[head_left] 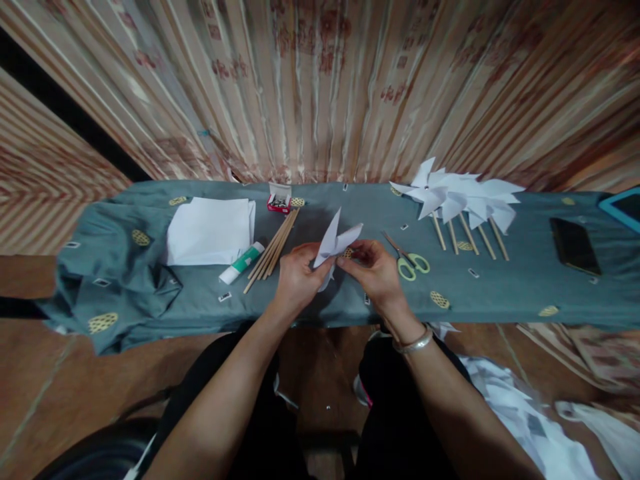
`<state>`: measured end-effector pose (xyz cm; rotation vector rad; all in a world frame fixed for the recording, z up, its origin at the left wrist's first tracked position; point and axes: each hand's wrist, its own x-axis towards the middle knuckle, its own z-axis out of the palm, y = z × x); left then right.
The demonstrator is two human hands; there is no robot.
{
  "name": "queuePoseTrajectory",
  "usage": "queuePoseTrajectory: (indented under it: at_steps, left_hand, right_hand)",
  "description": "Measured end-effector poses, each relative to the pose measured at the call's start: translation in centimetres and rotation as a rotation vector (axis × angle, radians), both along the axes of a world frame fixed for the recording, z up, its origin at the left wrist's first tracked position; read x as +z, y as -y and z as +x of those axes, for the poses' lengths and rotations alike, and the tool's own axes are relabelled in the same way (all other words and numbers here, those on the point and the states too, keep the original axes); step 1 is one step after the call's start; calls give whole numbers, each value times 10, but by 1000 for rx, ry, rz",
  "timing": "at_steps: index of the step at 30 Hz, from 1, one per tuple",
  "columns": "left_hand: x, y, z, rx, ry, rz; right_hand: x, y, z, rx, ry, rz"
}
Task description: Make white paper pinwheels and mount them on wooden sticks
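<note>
One folded paper (327,245) (plain white) shows sharp points.

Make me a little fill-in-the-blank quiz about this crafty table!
1. The left hand holds folded white ____.
2. A bracelet circles the person's ____ wrist.
3. A green-and-____ tube lies beside loose wooden sticks.
4. Below the grouped pinwheels, ____ pinwheel sticks show.

Answers: paper; right; white; five.
</note>
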<state>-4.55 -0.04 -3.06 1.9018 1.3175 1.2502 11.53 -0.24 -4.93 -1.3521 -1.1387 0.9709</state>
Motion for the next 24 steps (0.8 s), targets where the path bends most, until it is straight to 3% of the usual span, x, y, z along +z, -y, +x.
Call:
queuePoseTrajectory:
  at_steps: [3,10,18,24]
  left_hand:
    - [1,0,0,-1,1,4]
    - [0,1,-1,-3,-31,4]
    - [4,3,-1,-33,16,-29]
    - [3,4,-1,-21,79,-89]
  right_hand:
    - [-5,-2,1,-5,-16,17]
    - [-2,-4,0,180,-276,-2]
    - [15,0,-3,180,-349,-88]
    - [16,0,-2,154,-373,-141]
